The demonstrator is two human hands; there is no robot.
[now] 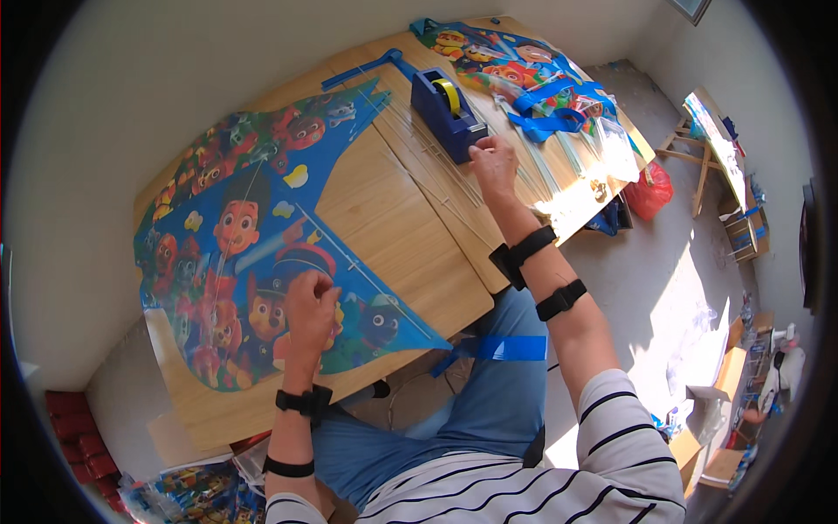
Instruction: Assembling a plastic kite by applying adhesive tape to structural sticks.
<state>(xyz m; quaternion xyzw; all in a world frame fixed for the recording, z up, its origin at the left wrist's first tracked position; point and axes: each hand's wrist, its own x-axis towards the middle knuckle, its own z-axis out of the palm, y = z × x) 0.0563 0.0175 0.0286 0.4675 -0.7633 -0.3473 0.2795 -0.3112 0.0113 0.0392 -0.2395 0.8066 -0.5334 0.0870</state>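
Note:
A blue kite sheet (301, 210) printed with cartoon characters spreads over the left half of the wooden table. Above its lower part is my left hand (312, 310), fingers curled in; whatever they may hold is hidden. One thin rod (349, 253) lies along the sheet's right side. My right hand (495, 168) is pinched closed just off the front end of a dark blue tape dispenser (436, 109), which carries a yellow-cored roll (447, 96). Anything between those fingertips is too small to make out.
Thin rods (428, 179) lie across the table (375, 188). Farther right are another printed sheet (502, 61) and blue ribbon (546, 113). A red plastic bag (649, 190) hangs by the right edge. Cardboard boxes (729, 374) stand on the floor; blue tape (515, 348) crosses my thigh.

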